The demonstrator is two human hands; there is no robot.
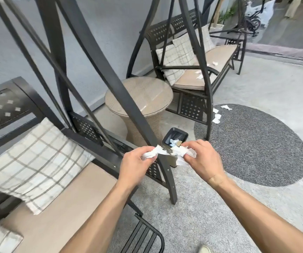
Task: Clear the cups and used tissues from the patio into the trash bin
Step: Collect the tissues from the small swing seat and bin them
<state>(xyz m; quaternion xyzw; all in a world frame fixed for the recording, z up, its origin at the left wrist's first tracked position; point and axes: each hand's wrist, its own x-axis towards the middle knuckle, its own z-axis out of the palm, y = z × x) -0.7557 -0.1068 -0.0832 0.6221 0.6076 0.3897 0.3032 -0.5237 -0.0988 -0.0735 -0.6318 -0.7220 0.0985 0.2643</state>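
A grey concrete floor [256, 84] fills the right and lower part of the frame. On it, right of centre, lies a dark round mat [256, 143], with scraps of white tissue [217, 115] at its upper left edge. At the frame's centre a small trash bin [174, 136] stands on the floor beside a round wicker table [139, 95]. In the upper middle a swing bench [220, 57] carries checked cushions [174, 57] and a few tissue scraps [200, 74] on its tan seat. At lower left a second swing seat [64, 207] holds a checked cushion [32, 161].
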